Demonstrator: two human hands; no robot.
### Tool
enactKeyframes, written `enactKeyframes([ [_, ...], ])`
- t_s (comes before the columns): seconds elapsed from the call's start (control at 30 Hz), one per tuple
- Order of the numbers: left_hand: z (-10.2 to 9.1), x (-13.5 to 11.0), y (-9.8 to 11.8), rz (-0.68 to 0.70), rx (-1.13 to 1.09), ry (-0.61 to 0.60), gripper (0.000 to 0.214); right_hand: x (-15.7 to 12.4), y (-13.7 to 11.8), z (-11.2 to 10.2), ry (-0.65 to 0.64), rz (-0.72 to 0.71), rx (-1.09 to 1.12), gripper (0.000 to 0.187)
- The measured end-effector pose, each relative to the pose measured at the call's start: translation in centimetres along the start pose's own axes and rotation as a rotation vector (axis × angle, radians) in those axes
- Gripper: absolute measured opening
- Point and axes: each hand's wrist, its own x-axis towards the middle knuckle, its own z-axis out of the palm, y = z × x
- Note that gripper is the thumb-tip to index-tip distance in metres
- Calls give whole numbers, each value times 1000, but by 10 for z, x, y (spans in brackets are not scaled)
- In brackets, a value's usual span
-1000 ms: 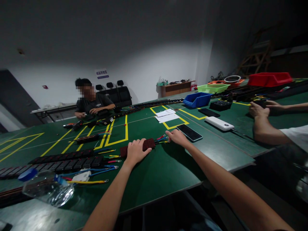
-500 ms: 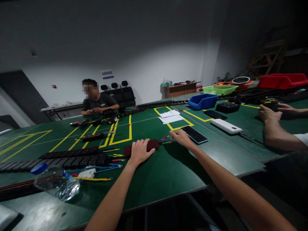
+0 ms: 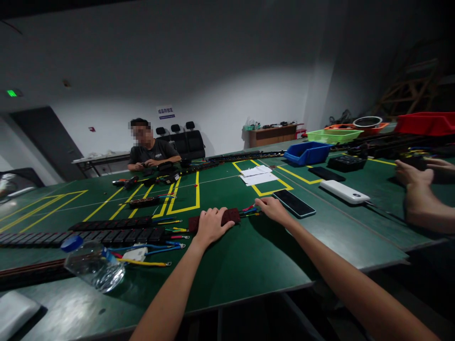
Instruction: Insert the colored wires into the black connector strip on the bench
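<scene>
A dark red, brick-like block (image 3: 230, 216) lies on the green tabletop, with thin coloured wires at both ends. My left hand (image 3: 213, 224) is wrapped over its top, thumb at the near side and fingers across the far side. From the block's right end run red, blue, green and yellow wires (image 3: 249, 210) with metal lugs. My right hand (image 3: 273, 210) is closed in a pinch at the tips of these wires; which wire it holds is hidden by the fingers. Just beyond that hand lies a dark-screened phone (image 3: 294, 203).
Left of the block lie black segmented strips (image 3: 128, 237) and thick coloured cables (image 3: 149, 263), beside a tilted water bottle (image 3: 94, 265). Papers (image 3: 259, 176), a blue bin (image 3: 307, 152) and a white power bank (image 3: 344, 191) lie beyond. A co-worker's hands (image 3: 414, 175) are at right; another person (image 3: 152, 149) sits opposite.
The view has shifted a little, so the scene sits farther right. My right fingers have come down and closed at the wire tips. My left hand keeps its hold on the block.
</scene>
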Motion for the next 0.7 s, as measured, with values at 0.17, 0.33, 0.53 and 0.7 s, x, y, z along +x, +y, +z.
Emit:
enactKeyframes([
  [0.17, 4, 1, -3, 29, 52, 11, 61, 0, -4, -4, 35, -98, 93, 55],
  [0.33, 4, 1, -3, 38, 81, 18, 60, 1, -9, -11, 33, -86, 180, 59],
  [0.53, -3, 1, 1, 76, 119, 57, 60, -2, -6, -14, 87, 19, 35, 55],
  [0.7, -9, 1, -7, 41, 119, 41, 60, -1, -4, -11, 43, 31, -14, 55],
])
